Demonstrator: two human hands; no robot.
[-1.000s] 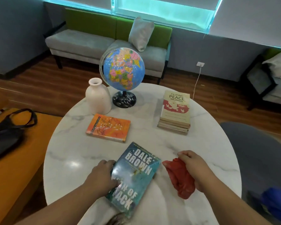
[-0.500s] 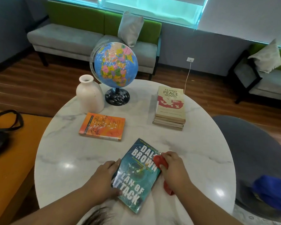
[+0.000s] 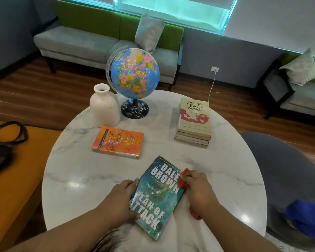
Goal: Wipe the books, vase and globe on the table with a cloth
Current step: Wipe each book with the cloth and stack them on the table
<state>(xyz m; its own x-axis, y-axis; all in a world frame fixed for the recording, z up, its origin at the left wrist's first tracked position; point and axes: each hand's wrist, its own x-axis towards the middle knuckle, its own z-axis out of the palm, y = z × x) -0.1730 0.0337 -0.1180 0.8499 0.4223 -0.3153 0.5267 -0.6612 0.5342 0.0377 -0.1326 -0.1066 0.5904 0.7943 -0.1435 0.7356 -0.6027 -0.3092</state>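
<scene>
A teal paperback [image 3: 159,195] lies near the front edge of the round marble table [image 3: 225,170]. My left hand [image 3: 121,197] grips its left edge. My right hand [image 3: 198,188] holds a red cloth [image 3: 183,180] against the book's right edge; more cloth shows below the wrist. An orange book [image 3: 118,141] lies flat mid-table. A stack of books [image 3: 194,122] sits at the right. A white vase [image 3: 104,106] and a blue globe [image 3: 134,73] stand at the back.
An orange bench with a black bag [image 3: 2,142] is at the left. A grey chair [image 3: 284,179] with a blue item stands right of the table. Grey-green sofas [image 3: 98,40] line the far wall.
My right hand has carried the red cloth leftward from the bare tabletop onto the teal book's right edge. My left hand stays on the book's left edge.
</scene>
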